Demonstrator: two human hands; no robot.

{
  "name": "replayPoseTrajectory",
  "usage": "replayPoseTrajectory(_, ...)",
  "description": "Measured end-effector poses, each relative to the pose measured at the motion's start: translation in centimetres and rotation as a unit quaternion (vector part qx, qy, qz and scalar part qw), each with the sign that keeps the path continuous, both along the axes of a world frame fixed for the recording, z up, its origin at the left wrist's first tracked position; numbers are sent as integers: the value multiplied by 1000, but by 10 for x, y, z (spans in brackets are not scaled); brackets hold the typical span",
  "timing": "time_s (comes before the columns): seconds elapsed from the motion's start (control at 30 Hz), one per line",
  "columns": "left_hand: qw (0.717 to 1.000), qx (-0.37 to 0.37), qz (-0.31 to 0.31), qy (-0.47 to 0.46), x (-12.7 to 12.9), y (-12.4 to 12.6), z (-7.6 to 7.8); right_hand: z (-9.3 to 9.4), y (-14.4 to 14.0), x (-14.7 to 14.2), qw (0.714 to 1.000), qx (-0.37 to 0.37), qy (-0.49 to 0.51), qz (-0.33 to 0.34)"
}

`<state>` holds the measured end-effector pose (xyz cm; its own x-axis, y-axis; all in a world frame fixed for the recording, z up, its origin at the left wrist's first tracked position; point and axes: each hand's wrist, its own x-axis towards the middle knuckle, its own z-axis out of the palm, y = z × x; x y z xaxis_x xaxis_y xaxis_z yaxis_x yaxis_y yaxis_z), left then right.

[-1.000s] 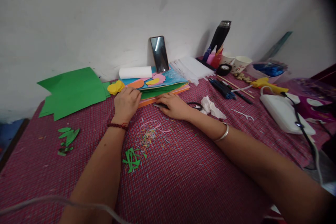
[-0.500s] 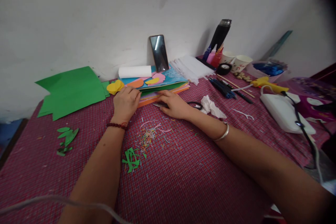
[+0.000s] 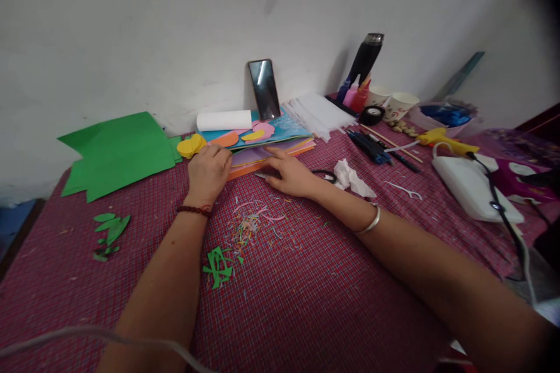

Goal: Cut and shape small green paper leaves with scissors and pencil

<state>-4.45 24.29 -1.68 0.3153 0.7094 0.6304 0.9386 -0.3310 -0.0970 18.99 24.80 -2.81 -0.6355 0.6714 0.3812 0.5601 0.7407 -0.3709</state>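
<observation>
A stack of coloured paper (image 3: 271,155), purple and orange at its front edge, lies under a blue booklet (image 3: 293,127) by the wall. My left hand (image 3: 210,168) is closed on the booklet's near left corner; its fingertips are hidden. My right hand (image 3: 289,172) reaches into the front of the stack, fingers stretched out over the purple sheet. Beneath that hand lie scissors (image 3: 324,173), with a blade tip and a black handle showing. Pink, orange and yellow paper cutouts (image 3: 262,130) and a white roll (image 3: 224,120) rest on the booklet.
Green sheets (image 3: 122,154) lie at left, with green leaf cutouts (image 3: 112,228) nearer. Paper shreds (image 3: 247,227) and green scraps (image 3: 217,268) lie between my arms. A phone (image 3: 264,88) leans on the wall. Pens (image 3: 370,147), crumpled tissue (image 3: 352,178) and a yellow glue gun (image 3: 448,141) are at right.
The green layer seen under the blue booklet is now out of sight, and more of the purple sheet shows. Both hands have stayed in nearly the same place.
</observation>
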Motion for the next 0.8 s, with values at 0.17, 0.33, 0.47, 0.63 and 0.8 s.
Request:
replayPoseTrajectory(0.17,1000,10,18,11,1,1,-2,11,2,-5,998,16,-7,-59)
replayPoseTrajectory(0.33,1000,0,12,15,3,-1,-2,27,13,-29,985,82,-144,-50)
replayPoseTrajectory(0.47,1000,-12,9,12,5,-3,1,20,32,-44,988,49,-139,-42)
replayPoseTrajectory(0.63,1000,-3,25,-5,8,-4,6,12,56,-38,992,-9,-123,-20)
replayPoseTrajectory(0.8,999,-2,23,-22,8,-4,6,22,70,-27,991,-52,-123,28)
